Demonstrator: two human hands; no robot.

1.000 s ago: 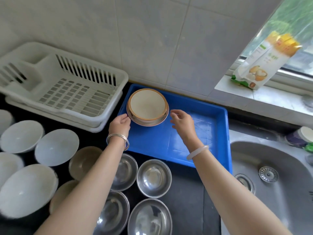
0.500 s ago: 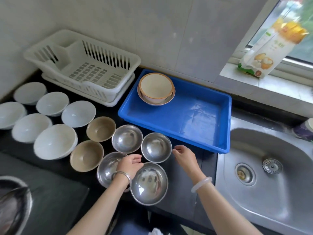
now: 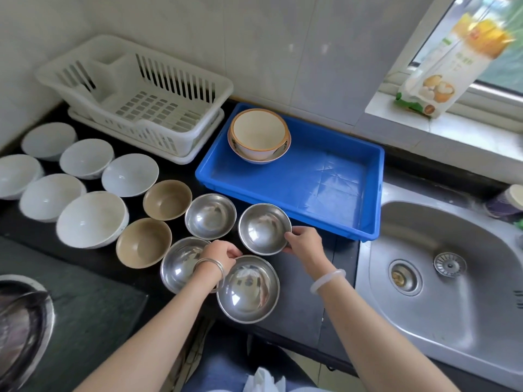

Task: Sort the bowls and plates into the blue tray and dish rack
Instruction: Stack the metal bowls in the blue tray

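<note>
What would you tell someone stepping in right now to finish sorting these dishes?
Right hand pinches the rim of the steel bowl nearest the tray.
Left hand has its fingers curled at the rim of the front steel bowl; whether it grips cannot be told.
Blue tray holds one cream bowl nested in a patterned dish, in its far left corner.
Done: only that stack.
Left: four steel bowls, two tan bowls and six white bowls, all on the black counter. The dish rack has received nothing yet.
</note>
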